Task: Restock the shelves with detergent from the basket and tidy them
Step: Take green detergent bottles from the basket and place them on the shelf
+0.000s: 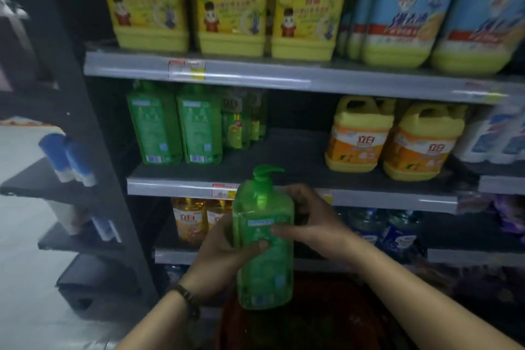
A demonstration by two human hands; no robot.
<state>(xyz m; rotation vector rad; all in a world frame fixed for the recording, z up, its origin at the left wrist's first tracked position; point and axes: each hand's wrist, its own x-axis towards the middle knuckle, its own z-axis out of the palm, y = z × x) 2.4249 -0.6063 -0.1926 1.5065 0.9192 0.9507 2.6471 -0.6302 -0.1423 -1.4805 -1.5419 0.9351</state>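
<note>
Dim, underexposed aisle; brightest patch is the pale floor (25,167) at left. Whole frame soft, yellow jugs (227,3) smeared up top, wide-angle bending shelf edges (284,77). Red basket (298,321) lost in shadow.

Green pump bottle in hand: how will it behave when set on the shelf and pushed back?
The green pump bottle looks full, so probably heavy; both the left hand and right hand hold it. Tall and narrow, it may tip if pushed high. Smooth plastic could slip in the grip.
</note>
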